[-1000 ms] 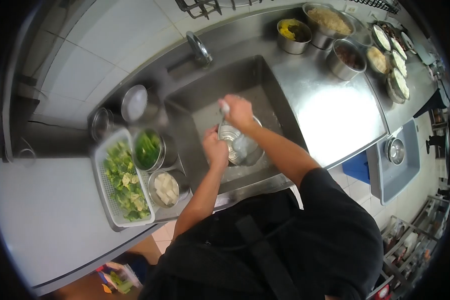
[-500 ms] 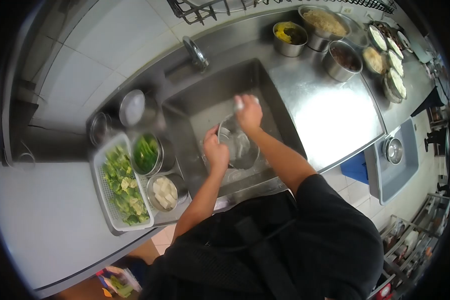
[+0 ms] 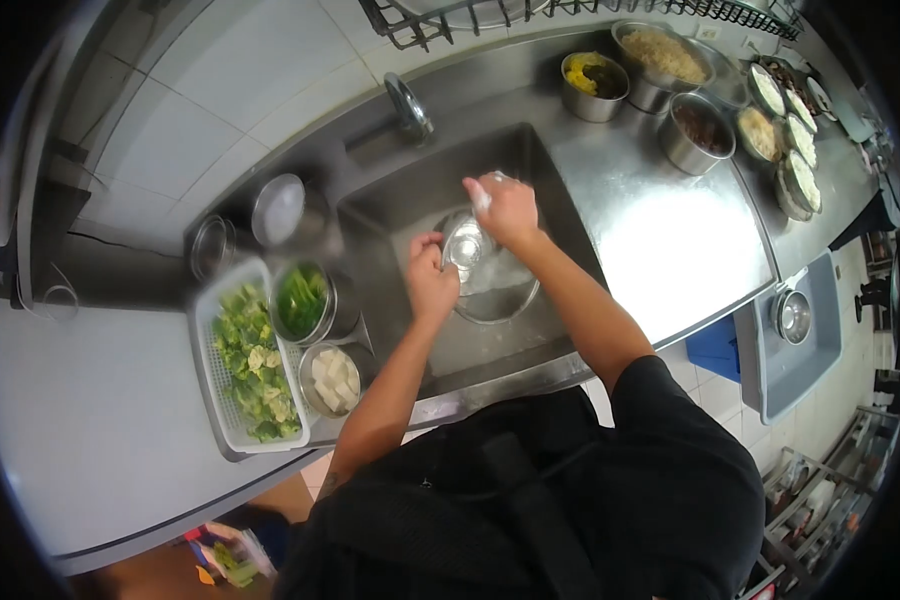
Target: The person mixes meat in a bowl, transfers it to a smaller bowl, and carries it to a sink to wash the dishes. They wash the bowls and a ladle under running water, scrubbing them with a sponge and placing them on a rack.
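Observation:
My left hand (image 3: 432, 281) grips the left rim of a small shiny metal bowl (image 3: 464, 250) in the sink, thumb and fingers curled at its edge. Under and in front of that sits a larger metal bowl (image 3: 500, 305) with water or suds in it. My right hand (image 3: 506, 208) is closed just above the small bowl, towards the back of the sink. Something white, foam or a pad, shows around its thumb and fingers; its kind I cannot make out. Both hands are within the steel sink (image 3: 370, 215), below and right of the faucet (image 3: 408, 108).
Left of the sink stand a white basket (image 3: 206, 350) of broccoli, a pot of green vegetables (image 3: 302, 300) and a bowl of white cubes (image 3: 332, 382). Several food-filled metal containers, one a steel pot (image 3: 692, 150), line the right counter. A grey tub (image 3: 820, 330) is beyond its edge.
The small bowl has tilted, its shiny inside now facing up, apart from the larger bowl below. My right hand has shifted slightly and turned. The whole view has moved a little.

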Available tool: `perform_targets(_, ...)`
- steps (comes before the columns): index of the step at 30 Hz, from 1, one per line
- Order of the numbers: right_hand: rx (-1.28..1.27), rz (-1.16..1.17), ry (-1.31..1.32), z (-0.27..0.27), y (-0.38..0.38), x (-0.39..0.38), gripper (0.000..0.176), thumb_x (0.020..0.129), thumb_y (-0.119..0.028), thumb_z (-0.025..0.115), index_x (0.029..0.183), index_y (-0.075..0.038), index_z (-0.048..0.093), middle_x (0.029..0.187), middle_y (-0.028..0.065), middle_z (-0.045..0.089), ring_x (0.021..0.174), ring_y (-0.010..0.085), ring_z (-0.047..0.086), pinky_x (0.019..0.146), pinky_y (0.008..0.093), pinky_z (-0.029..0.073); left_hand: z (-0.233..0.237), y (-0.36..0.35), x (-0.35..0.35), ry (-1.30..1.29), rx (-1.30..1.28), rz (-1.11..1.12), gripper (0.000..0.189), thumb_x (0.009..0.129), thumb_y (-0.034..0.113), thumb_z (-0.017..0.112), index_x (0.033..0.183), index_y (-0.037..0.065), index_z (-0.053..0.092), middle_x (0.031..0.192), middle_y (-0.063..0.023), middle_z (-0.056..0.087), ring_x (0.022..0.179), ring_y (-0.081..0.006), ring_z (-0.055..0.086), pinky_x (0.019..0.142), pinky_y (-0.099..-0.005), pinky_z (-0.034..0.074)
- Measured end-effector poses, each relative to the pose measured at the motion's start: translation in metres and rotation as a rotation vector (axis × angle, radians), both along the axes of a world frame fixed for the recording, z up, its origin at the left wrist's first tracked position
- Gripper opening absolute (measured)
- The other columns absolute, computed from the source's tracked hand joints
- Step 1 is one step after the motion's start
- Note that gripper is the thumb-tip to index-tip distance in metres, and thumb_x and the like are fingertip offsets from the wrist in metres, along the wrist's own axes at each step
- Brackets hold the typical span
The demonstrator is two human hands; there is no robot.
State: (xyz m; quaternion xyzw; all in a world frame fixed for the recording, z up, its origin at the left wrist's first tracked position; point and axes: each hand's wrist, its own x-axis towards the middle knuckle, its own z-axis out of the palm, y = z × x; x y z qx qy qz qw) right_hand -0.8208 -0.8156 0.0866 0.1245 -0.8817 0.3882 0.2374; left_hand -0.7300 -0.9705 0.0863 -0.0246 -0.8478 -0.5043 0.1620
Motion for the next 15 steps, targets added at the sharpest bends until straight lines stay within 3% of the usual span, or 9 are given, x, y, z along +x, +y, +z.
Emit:
perform_targets(2, -0.051, -0.069, 0.239, 0.009, -0.012, 0.004, 0.023, 0.085, -0.025, 0.066, 0.070, -0.009, 0.062, 0.070, 0.0116, 0.061, 0.064, 0.0337, 0.060, 0.059, 0.0430, 0.048, 0.000, 0.014, -0.004, 0.048, 0.198, -0.010, 0.021, 0.064, -0.013, 0.048, 0.059, -0.001, 0.032, 0.114, -0.0187, 0.059, 0.094, -0.0230, 0.056, 0.080, -0.0296, 0.043)
perform_targets(3, -0.023, 0.021, 0.377, 0.013, -0.017, 0.010, 0.020, 0.081, -0.022, 0.069, 0.068, -0.010, 0.061, 0.072, 0.0083, 0.060, 0.061, 0.0315, 0.059, 0.056, 0.0417, 0.048, 0.000, 0.018, -0.006, 0.050, 0.199, -0.018, 0.021, 0.064, -0.013, 0.048, 0.059, -0.001, 0.032, 0.114, -0.0187, 0.059, 0.094, -0.0230, 0.056, 0.080, -0.0296, 0.043)
perform_targets(6, -0.036, 0.105, 0.383, 0.007, -0.016, 0.011, 0.018, 0.081, -0.022, 0.068, 0.069, -0.011, 0.062, 0.072, 0.0075, 0.061, 0.061, 0.0303, 0.059, 0.055, 0.0410, 0.048, -0.006, 0.022, -0.001, -0.053, 0.291, -0.012, 0.022, 0.063, -0.015, 0.048, 0.059, -0.001, 0.032, 0.117, -0.0174, 0.061, 0.092, -0.0217, 0.057, 0.074, -0.0279, 0.042)
perform_targets(10, -0.093, -0.173, 0.209, -0.008, -0.022, 0.003, 0.017, 0.083, -0.023, 0.065, 0.071, -0.012, 0.064, 0.073, 0.0079, 0.062, 0.064, 0.0303, 0.060, 0.058, 0.0424, 0.048, 0.010, 0.026, 0.001, -0.175, 0.289, 0.003, 0.019, 0.064, -0.016, 0.046, 0.059, -0.002, 0.035, 0.118, -0.0166, 0.061, 0.092, -0.0222, 0.057, 0.073, -0.0284, 0.043)
perform_targets(11, 0.005, 0.073, 0.407, -0.005, -0.022, 0.008, 0.016, 0.084, -0.022, 0.064, 0.073, -0.011, 0.064, 0.075, 0.0085, 0.063, 0.065, 0.0321, 0.060, 0.059, 0.0432, 0.048, 0.012, 0.026, 0.000, -0.180, 0.297, -0.014, 0.018, 0.065, -0.016, 0.046, 0.059, -0.002, 0.036, 0.117, -0.0160, 0.061, 0.094, -0.0224, 0.057, 0.075, -0.0281, 0.043)
perform_targets(14, -0.031, 0.141, 0.232, -0.004, -0.020, 0.015, 0.013, 0.084, -0.021, 0.064, 0.075, -0.011, 0.065, 0.075, 0.0086, 0.063, 0.066, 0.0331, 0.061, 0.059, 0.0432, 0.048, -0.001, 0.020, -0.001, -0.299, 0.303, -0.022, 0.017, 0.065, -0.015, 0.046, 0.059, -0.002, 0.038, 0.114, -0.0146, 0.061, 0.096, -0.0221, 0.055, 0.079, -0.0272, 0.042)
perform_targets(15, -0.082, -0.022, 0.209, -0.015, -0.018, 0.007, 0.013, 0.084, -0.021, 0.064, 0.076, -0.011, 0.066, 0.075, 0.0086, 0.063, 0.067, 0.0337, 0.060, 0.060, 0.0429, 0.048, -0.003, 0.022, -0.006, -0.287, 0.310, -0.026, 0.017, 0.065, -0.015, 0.046, 0.059, -0.002, 0.038, 0.114, -0.0146, 0.061, 0.096, -0.0221, 0.055, 0.079, -0.0272, 0.042)
